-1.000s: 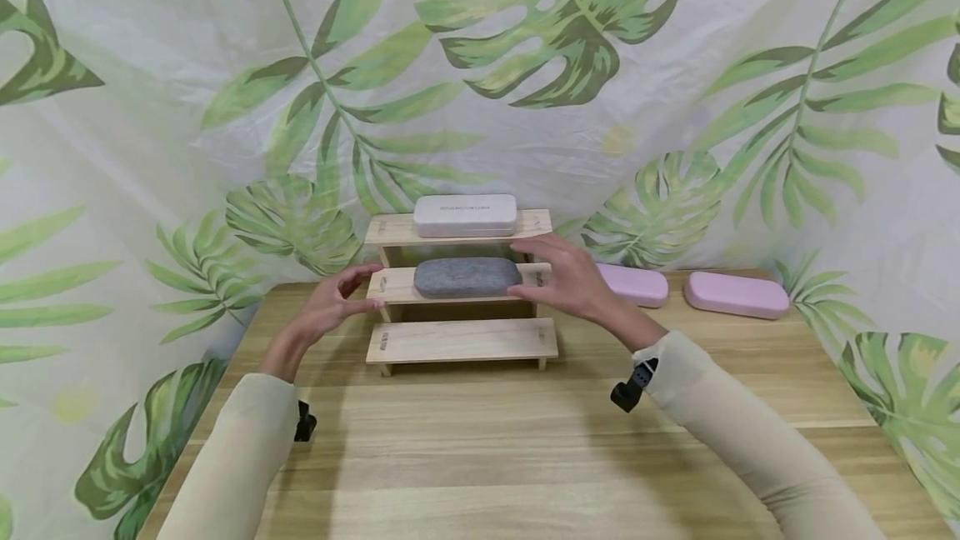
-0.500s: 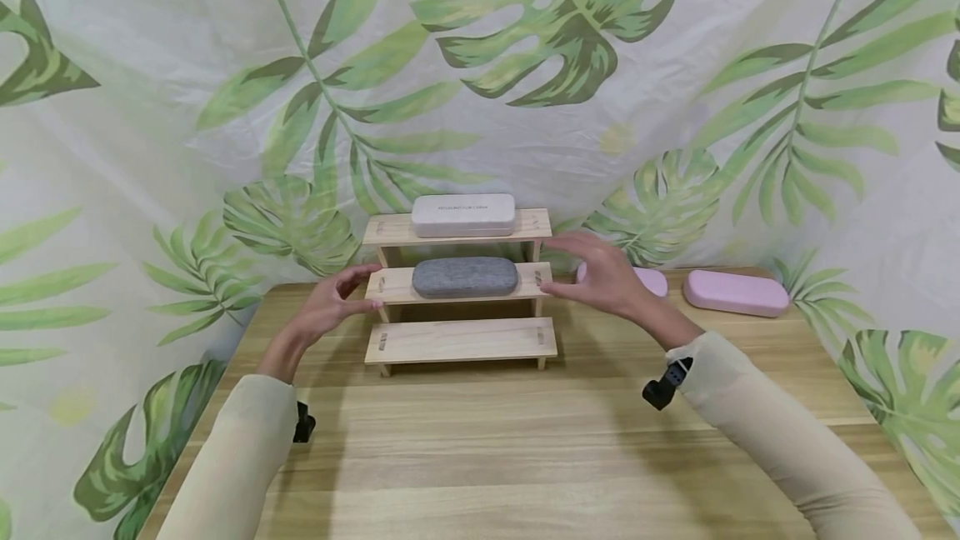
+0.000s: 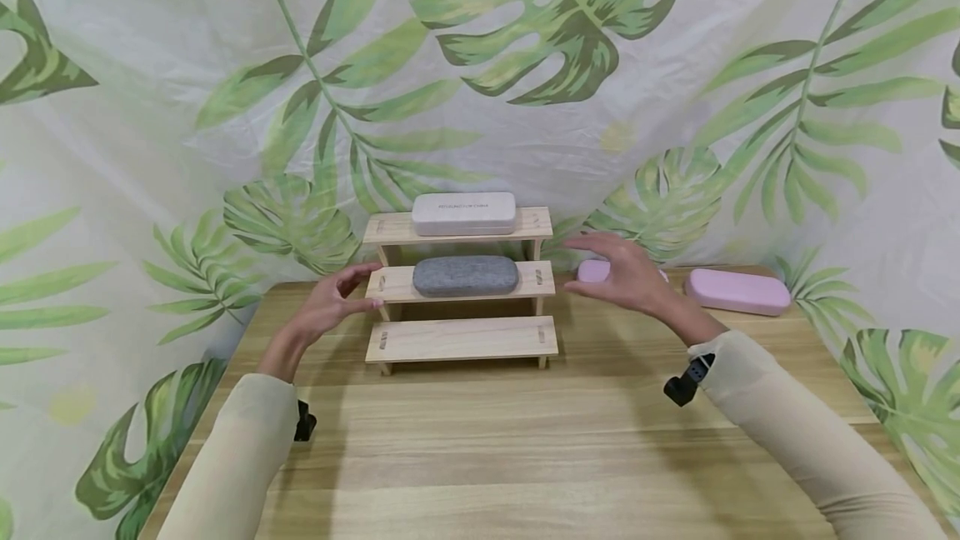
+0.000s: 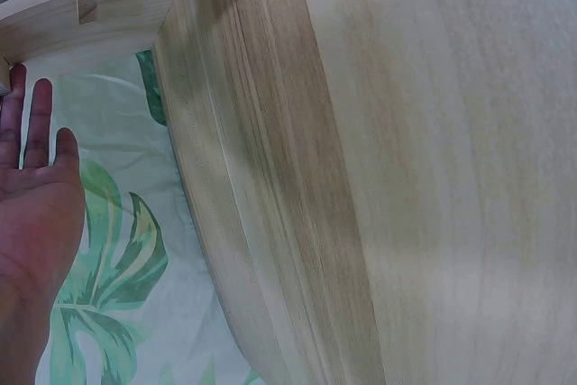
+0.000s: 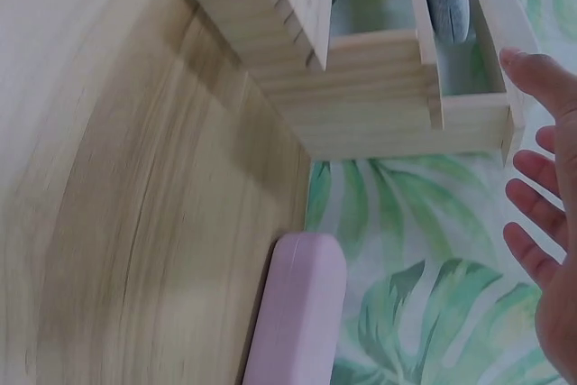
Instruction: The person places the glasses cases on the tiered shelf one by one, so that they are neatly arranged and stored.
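Note:
A three-step wooden rack (image 3: pixel 461 340) stands at the back of the table. On its middle step lies a grey fabric glasses case (image 3: pixel 465 276), and a white glasses case (image 3: pixel 463 215) rests on the top one. My left hand (image 3: pixel 326 304) is at the rack's left end, fingers extended, thumb and forefinger right at the middle step's edge. To the right of the rack, my right hand (image 3: pixel 622 273) holds nothing, its thumb and fingers spread apart. Behind that hand is a pink glasses case (image 3: pixel 592 271), partly hidden by it. In the right wrist view the right hand (image 5: pixel 550 187) faces the rack's side.
A second pink glasses case (image 3: pixel 738 291) lies farther right along the table's back edge. The bottom step of the rack bears nothing. A leaf-print cloth (image 3: pixel 525 140) hangs behind the wooden table (image 3: pixel 480 448).
My right hand has let go of the grey glasses case's right end and drawn away to the right, now beyond the rack. The left hand has stayed at the rack's left end.

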`<state>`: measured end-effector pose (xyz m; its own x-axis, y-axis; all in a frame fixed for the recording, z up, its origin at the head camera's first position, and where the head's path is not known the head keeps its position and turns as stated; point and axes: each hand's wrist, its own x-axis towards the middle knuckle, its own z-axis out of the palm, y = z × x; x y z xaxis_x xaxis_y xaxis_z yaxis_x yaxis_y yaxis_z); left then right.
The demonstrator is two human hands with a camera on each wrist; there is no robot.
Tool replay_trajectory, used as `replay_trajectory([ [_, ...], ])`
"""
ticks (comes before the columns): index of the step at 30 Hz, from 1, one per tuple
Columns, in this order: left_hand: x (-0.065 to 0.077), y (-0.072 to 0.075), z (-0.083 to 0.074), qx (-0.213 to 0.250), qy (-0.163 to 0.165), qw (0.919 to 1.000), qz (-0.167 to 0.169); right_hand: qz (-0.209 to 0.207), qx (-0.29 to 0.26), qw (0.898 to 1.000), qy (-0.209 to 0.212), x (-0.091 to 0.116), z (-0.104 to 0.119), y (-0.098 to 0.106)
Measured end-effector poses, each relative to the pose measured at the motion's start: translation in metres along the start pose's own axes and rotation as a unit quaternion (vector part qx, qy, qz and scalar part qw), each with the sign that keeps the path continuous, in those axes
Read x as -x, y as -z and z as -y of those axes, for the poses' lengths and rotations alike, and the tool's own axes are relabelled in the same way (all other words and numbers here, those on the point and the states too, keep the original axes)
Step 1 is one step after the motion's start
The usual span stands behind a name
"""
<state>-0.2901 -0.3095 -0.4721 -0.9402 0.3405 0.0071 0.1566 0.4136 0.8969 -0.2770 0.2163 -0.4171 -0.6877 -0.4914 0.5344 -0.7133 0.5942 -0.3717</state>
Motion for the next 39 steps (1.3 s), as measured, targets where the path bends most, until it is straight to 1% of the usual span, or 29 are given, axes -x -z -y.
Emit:
replay_trajectory([
  [13,0.003,0.0,0.0,-0.001,0.002,1.0,-0.008,0.057,0.006,0.998,-0.025,0.01,-0.028,0.007],
  [18,0.004,0.001,0.002,-0.007,0.004,1.0,-0.006,0.067,0.004,0.997,-0.03,0.014,-0.038,0.009],
  [23,0.002,0.001,0.001,-0.01,0.005,0.9999,-0.01,0.08,0.006,0.996,-0.028,0.018,-0.052,0.007],
  [29,0.002,0.0,-0.001,-0.006,0.001,0.9999,-0.012,0.099,-0.004,0.994,-0.044,0.021,-0.061,0.007],
  [35,0.002,0.0,-0.001,-0.004,-0.002,0.9999,-0.009,0.102,-0.005,0.994,-0.037,0.024,-0.074,0.005],
  [39,0.001,-0.001,0.0,-0.003,-0.004,1.0,-0.008,0.101,-0.014,0.994,-0.042,0.027,-0.085,0.004],
])
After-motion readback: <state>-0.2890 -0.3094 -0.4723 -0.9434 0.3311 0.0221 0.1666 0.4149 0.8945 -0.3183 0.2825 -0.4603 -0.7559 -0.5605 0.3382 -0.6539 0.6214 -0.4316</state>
